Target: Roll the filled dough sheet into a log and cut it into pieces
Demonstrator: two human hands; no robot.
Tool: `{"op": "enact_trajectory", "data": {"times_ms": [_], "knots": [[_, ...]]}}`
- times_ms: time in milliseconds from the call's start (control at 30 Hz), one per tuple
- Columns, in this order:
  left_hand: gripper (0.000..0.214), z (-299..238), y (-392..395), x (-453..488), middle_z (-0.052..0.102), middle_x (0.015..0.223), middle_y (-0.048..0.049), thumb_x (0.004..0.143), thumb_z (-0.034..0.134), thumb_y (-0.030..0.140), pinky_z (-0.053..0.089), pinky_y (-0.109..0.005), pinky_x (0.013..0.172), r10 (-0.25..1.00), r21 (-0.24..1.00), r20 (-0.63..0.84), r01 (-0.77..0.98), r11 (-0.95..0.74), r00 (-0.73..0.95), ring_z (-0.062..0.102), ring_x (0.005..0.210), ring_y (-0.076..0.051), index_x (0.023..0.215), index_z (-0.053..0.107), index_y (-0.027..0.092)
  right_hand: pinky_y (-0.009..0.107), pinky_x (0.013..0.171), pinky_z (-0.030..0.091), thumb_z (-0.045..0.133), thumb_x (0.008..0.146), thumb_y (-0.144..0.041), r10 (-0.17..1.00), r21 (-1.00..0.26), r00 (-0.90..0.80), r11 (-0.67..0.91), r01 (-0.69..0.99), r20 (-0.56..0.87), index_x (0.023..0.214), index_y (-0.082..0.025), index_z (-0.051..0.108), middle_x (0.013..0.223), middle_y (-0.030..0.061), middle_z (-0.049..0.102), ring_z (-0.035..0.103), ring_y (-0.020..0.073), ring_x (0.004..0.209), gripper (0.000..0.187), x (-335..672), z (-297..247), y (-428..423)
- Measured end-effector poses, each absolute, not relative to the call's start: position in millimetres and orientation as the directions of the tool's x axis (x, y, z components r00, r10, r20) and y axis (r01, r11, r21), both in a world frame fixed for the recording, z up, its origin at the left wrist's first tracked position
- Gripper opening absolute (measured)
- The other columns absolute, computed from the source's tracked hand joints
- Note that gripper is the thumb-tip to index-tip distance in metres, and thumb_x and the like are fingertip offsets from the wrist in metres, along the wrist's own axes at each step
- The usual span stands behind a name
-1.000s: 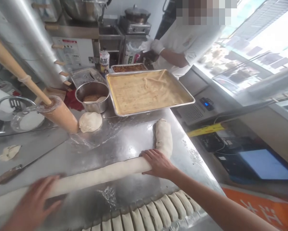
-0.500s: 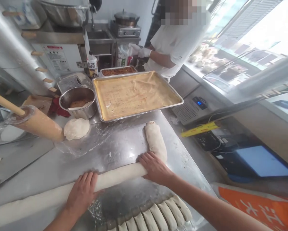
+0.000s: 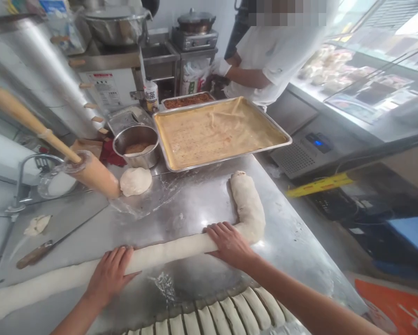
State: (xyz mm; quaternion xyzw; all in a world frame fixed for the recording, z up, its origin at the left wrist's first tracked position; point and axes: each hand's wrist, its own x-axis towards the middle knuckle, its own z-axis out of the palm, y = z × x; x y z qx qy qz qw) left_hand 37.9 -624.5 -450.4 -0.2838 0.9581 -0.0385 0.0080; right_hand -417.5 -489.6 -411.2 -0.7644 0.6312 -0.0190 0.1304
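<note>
A long rope of white dough (image 3: 167, 251) lies across the steel table (image 3: 181, 204) from the left edge to the right, where it bends into a thicker end (image 3: 247, 204). My left hand (image 3: 109, 274) lies flat on the rope, fingers stretched over it. My right hand (image 3: 230, 244) presses on the rope just before the bend, fingers spread. A row of cut dough pieces (image 3: 223, 316) lines the table's near edge.
A round dough ball (image 3: 135, 181), a rolling pin (image 3: 55, 144), a steel bowl (image 3: 136, 145) and a large tray (image 3: 219, 132) sit farther back. A knife (image 3: 34, 253) and a dough scrap (image 3: 37, 224) lie at left. A person in white (image 3: 268, 56) works behind the tray.
My left hand came onto the rope and settled flat on it. My right hand stays at the bend. The view shifted slightly.
</note>
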Motion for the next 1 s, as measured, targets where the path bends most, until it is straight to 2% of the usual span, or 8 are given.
{"op": "enact_trajectory", "data": {"times_ms": [300, 400, 467, 600, 733, 800, 900, 1000], "knots": [[0.056, -413, -706, 312, 0.061, 0.149, -0.0070, 0.099, 0.055, 0.055, 0.039, -0.046, 0.121, -0.742, 0.048, -0.281, -0.781, 0.622, -0.608, 0.056, 0.137, -0.030, 0.149, 0.053, 0.032, 0.057, 0.122, 0.031, 0.072, 0.088, -0.062, -0.982, -0.134, 0.139, -0.156, -0.979, 0.125, 0.151, -0.017, 0.049, 0.141, 0.0170, 0.064, 0.057, 0.0362, 0.131, 0.081, -313, -439, -500], [0.046, -384, -737, 308, 0.054, 0.155, -0.0098, 0.104, 0.044, 0.041, 0.036, -0.045, 0.124, -0.877, 0.046, -0.198, -0.898, 0.438, -0.438, 0.046, 0.147, -0.028, 0.147, 0.053, 0.027, 0.055, 0.119, 0.036, 0.076, 0.085, -0.060, -0.972, -0.227, 0.187, -0.216, -0.950, 0.140, 0.151, -0.016, 0.049, 0.142, 0.0162, 0.065, 0.057, 0.0360, 0.131, 0.084, -209, -439, -538], [0.050, -373, -764, 279, 0.055, 0.151, -0.0157, 0.101, 0.045, 0.025, 0.042, -0.045, 0.119, -0.913, 0.014, -0.264, -0.947, 0.320, -0.312, 0.050, 0.142, -0.028, 0.150, 0.048, 0.019, 0.053, 0.116, 0.041, 0.082, 0.080, -0.058, -0.972, -0.322, 0.205, -0.231, -0.918, 0.113, 0.147, -0.016, 0.053, 0.141, 0.0151, 0.067, 0.059, 0.0362, 0.129, 0.084, -131, -433, -571], [0.070, -354, -804, 243, 0.066, 0.131, -0.0116, 0.086, 0.055, 0.007, 0.051, -0.033, 0.099, -0.854, 0.076, -0.347, -0.919, 0.386, -0.388, 0.067, 0.116, -0.023, 0.153, 0.044, 0.024, 0.050, 0.108, 0.049, 0.085, 0.078, -0.055, -0.962, -0.472, 0.273, -0.253, -0.845, 0.026, 0.139, -0.017, 0.060, 0.134, 0.0138, 0.069, 0.062, 0.0350, 0.122, 0.076, 5, -420, -630], [0.063, -305, -768, 298, 0.063, 0.131, -0.0100, 0.095, 0.046, 0.017, 0.053, -0.035, 0.081, -0.887, 0.061, -0.320, -0.941, 0.332, -0.334, 0.072, 0.093, -0.024, 0.156, 0.038, 0.032, 0.051, 0.111, 0.046, 0.081, 0.083, -0.050, -0.955, -0.502, 0.295, -0.247, -0.829, -0.016, 0.142, -0.016, 0.058, 0.138, 0.0163, 0.065, 0.058, 0.0362, 0.126, 0.072, 87, -416, -658], [0.048, -281, -724, 344, 0.065, 0.126, -0.0062, 0.101, 0.044, 0.030, 0.052, -0.033, 0.072, -0.942, 0.061, -0.278, -0.983, 0.175, -0.185, 0.072, 0.085, -0.022, 0.148, 0.047, 0.036, 0.051, 0.114, 0.043, 0.078, 0.086, -0.048, -0.957, -0.503, 0.288, -0.236, -0.831, -0.025, 0.143, -0.015, 0.057, 0.140, 0.0170, 0.063, 0.056, 0.0364, 0.128, 0.069, 115, -417, -666], [0.036, -276, -653, 401, 0.066, 0.129, -0.0058, 0.105, 0.035, 0.040, 0.054, -0.030, 0.072, -0.975, 0.205, -0.219, -0.976, -0.076, 0.030, 0.074, 0.091, -0.020, 0.129, 0.061, 0.031, 0.053, 0.115, 0.040, 0.077, 0.086, -0.049, -0.955, -0.501, 0.293, -0.237, -0.832, -0.036, 0.144, -0.016, 0.057, 0.137, 0.0162, 0.065, 0.056, 0.0364, 0.125, 0.070, 158, -419, -681], [0.035, -308, -608, 433, 0.072, 0.124, -0.0096, 0.103, 0.035, 0.035, 0.057, -0.031, 0.075, -0.959, 0.226, -0.185, -0.940, -0.254, 0.214, 0.075, 0.098, -0.022, 0.116, 0.067, 0.024, 0.053, 0.113, 0.040, 0.079, 0.082, -0.057, -0.936, -0.488, 0.348, -0.281, -0.826, -0.051, 0.146, -0.016, 0.055, 0.135, 0.0165, 0.065, 0.057, 0.0373, 0.123, 0.079, 208, -421, -699]]}}
